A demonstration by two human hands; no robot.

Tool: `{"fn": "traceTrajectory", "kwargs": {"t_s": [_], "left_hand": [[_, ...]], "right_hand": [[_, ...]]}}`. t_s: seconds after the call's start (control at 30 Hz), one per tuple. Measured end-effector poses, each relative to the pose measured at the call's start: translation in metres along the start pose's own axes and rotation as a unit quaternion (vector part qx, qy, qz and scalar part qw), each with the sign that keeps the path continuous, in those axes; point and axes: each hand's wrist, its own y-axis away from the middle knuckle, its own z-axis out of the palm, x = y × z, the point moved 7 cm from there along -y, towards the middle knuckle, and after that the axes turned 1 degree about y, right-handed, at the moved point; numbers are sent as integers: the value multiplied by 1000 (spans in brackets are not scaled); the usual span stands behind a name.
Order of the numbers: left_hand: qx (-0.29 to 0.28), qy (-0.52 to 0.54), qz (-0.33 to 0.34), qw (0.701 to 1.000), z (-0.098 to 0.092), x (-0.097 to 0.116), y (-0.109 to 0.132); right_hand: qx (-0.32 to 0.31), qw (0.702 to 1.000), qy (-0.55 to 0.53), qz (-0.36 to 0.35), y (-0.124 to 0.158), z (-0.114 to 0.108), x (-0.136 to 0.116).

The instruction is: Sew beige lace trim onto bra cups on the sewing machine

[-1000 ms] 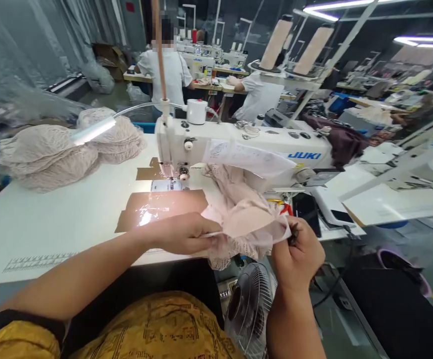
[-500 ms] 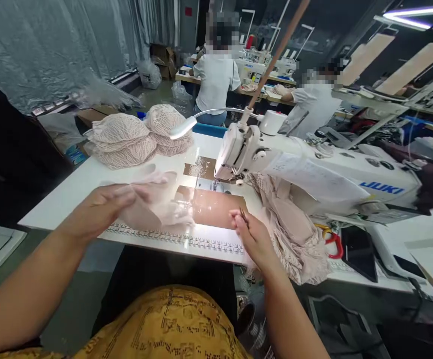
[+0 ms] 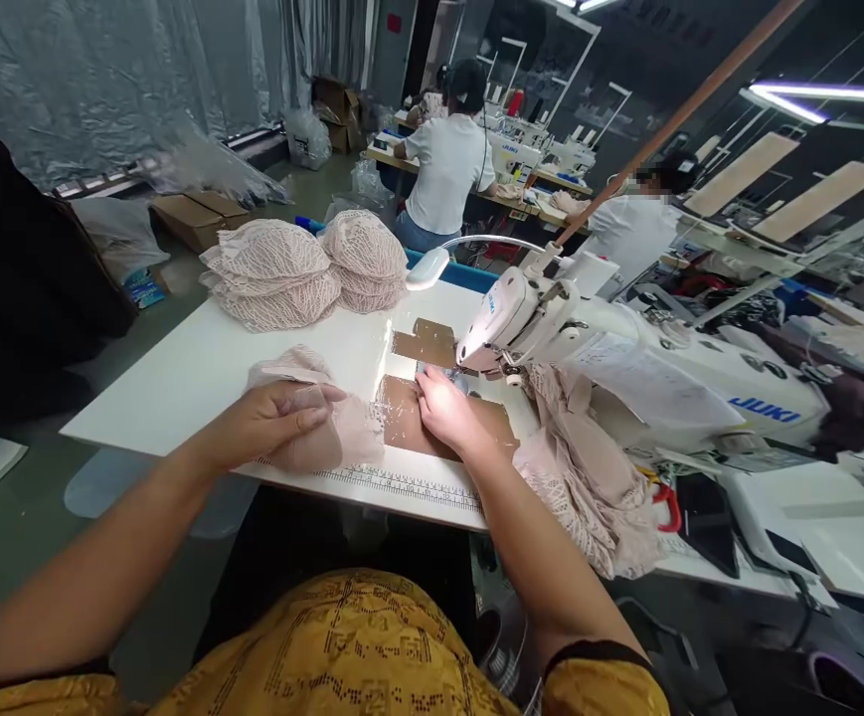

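My left hand [image 3: 271, 423] is closed on a sheer beige lace cup piece [image 3: 327, 443], thumb on top, above the table's front left. The lace hangs off both sides of the fingers. My right hand [image 3: 442, 408] lies over the brown-taped plate [image 3: 398, 413] beside the sewing machine's [image 3: 502, 318] needle area. Its fingers are curled together, and anything between them is hidden. Just behind the fingertips is the metal needle plate [image 3: 461, 382], partly covered.
Two stacks of lace cups [image 3: 271, 278] stand at the table's back left. More beige lace pieces [image 3: 588, 477] lie heaped right of the needle. Beyond are red-handled scissors [image 3: 670, 507] and a dark tablet [image 3: 704, 522]. A ruler strip [image 3: 402, 487] runs along the front edge. Co-workers [image 3: 450, 164] sit farther back.
My right hand has moved forward and left, from the plate's front right to near the needle. My left hand still holds the lace piece, now steadier over the table. The view has shifted.
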Motion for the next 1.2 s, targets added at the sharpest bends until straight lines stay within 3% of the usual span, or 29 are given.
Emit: {"fn": "traceTrajectory", "kwargs": {"t_s": [0.1, 0.2, 0.23, 0.3, 0.37, 0.47, 0.63, 0.73, 0.9, 1.03, 1.2], "left_hand": [[17, 12, 4, 1000, -9, 0, 2], [6, 41, -8, 999, -11, -2, 1], [-18, 52, -17, 998, -7, -3, -2], [-87, 67, -30, 993, 7, -3, -7], [-150, 66, -21, 986, 22, 2, -12], [-186, 48, 3, 981, 35, 12, -17], [-238, 49, 8, 970, 45, 22, -10], [-271, 55, -5, 961, 47, 22, -5], [-240, 17, 6, 971, 44, 24, -8], [-248, 62, 41, 966, 50, 32, -8], [-228, 121, 64, 964, 51, 34, -9]], "right_hand": [[-46, 998, -8, -39, 25, 5, -21], [-127, 969, -166, -133, 71, 6, -50], [-152, 953, -231, -120, 83, 5, -52], [-141, 934, -321, -61, 94, -3, -46], [-104, 925, -364, -23, 93, -13, -42], [-84, 911, -404, 8, 80, -20, -44], [-95, 890, -442, 53, 53, -12, -54], [-116, 860, -492, 63, 43, 2, -58], [-149, 791, -590, 65, 38, 20, -68], [-140, 726, -669, 75, 37, 22, -75], [-138, 684, -711, 87, 36, 24, -77]]}}
